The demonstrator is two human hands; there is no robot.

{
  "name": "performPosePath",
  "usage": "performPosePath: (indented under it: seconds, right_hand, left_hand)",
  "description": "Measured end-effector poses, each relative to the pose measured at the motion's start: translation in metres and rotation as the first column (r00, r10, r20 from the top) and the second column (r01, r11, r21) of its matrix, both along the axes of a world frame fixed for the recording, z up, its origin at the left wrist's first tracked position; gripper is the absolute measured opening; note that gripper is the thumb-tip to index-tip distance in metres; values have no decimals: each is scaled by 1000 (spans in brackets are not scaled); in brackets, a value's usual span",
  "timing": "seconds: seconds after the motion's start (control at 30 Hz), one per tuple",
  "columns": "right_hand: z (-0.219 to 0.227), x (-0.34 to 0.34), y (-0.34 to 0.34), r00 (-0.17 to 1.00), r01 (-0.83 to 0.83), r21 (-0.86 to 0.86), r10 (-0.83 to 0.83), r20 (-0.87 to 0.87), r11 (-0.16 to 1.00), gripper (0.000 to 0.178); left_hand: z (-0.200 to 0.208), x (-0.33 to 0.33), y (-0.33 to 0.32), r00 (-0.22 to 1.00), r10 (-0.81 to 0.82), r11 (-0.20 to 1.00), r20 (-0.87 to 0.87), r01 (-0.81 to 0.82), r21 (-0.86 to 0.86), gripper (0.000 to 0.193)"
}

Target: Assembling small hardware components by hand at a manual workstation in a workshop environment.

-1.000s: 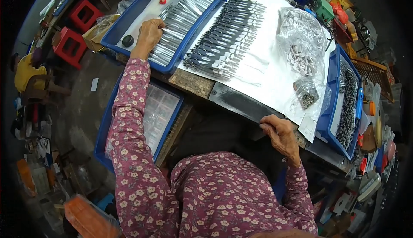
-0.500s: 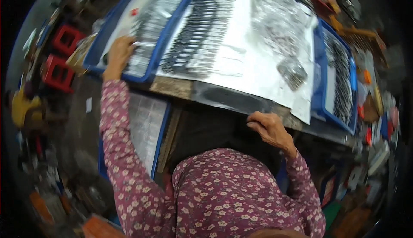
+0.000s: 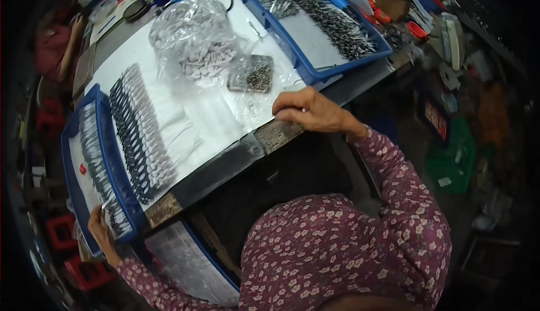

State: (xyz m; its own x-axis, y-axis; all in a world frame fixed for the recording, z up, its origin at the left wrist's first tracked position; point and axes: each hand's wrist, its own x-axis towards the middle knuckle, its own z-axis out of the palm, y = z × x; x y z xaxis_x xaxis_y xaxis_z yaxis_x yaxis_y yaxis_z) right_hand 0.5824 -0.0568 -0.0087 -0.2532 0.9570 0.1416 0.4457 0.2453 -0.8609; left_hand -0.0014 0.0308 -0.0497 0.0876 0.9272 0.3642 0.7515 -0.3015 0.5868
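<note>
My left hand (image 3: 104, 237) is at the near end of the left blue tray (image 3: 107, 142), its fingers bent together beside a row of slim silvery pieces (image 3: 97, 154). Whether something small is pinched there is hard to see. My right hand (image 3: 316, 112) hovers at the table's front edge, fingers curled and thumb pressed against them; what they hold, if anything, is hidden. Between the hands, dark metal pieces with oval loops (image 3: 132, 142) lie in a close, slanting row on white paper (image 3: 205, 122). A small clear box (image 3: 253, 75) of tiny metal parts sits beyond my right hand.
A clear plastic bag (image 3: 197, 41) of pale small parts lies mid-table. Loose dark and silver pieces fill part of the right blue tray (image 3: 315, 75). Below the table's left end is another blue-rimmed tray (image 3: 191, 260). Red stools (image 3: 90, 271) stand at left; another person's arm (image 3: 70, 46) shows far left.
The view has swung to the right, so the table appears turned and the right tray shows more fully. My left hand stays at the left tray's near end; my right hand has moved toward the right tray.
</note>
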Motion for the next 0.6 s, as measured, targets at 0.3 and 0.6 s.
performPosePath:
  seconds: [0.3,0.6]
  right_hand:
    - [44,107,85,843,41,399,-246,479,916,12]
    - [-11,202,212,500,305,442,-537,679,844,14]
  left_hand:
    - [46,48,-18,974,183,963,-134,-205,-175,18]
    - [39,49,-20,941,336,935,-41,-329,130,18]
